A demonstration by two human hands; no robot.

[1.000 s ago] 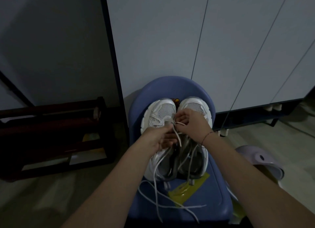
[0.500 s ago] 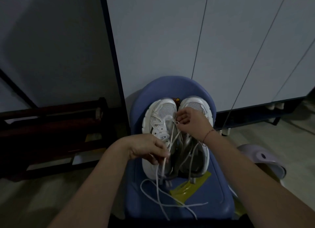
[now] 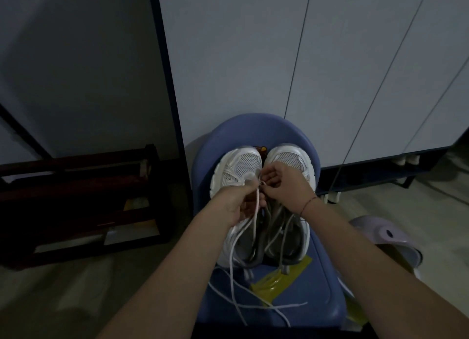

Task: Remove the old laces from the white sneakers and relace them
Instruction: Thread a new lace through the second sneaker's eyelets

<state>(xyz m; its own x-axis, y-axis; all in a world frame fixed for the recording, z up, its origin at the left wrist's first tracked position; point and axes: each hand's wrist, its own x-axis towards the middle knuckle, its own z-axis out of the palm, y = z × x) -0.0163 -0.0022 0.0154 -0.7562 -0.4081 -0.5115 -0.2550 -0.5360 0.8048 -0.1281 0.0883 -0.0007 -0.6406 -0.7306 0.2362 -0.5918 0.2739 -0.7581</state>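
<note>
1. Rounded blue plastic chair (image 3: pixel 253 130): pair of white mesh sneakers (image 3: pixel 243 163) on the seat, toes to backrest.
2. Left hand (image 3: pixel 233 204), back from its pull, meets right hand (image 3: pixel 286 184) at front eyelets.
3. Both pinch thin white lace (image 3: pixel 256 212); next eyelet pass likely.

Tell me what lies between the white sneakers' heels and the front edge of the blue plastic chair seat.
Head view: loose white lace ends and a flat yellow plastic wrapper lie on that stretch of blue seat.

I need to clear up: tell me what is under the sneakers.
A blue chair bears both sneakers. A yellow packet pokes out from under their heels; how far it runs beneath is hidden.
</note>
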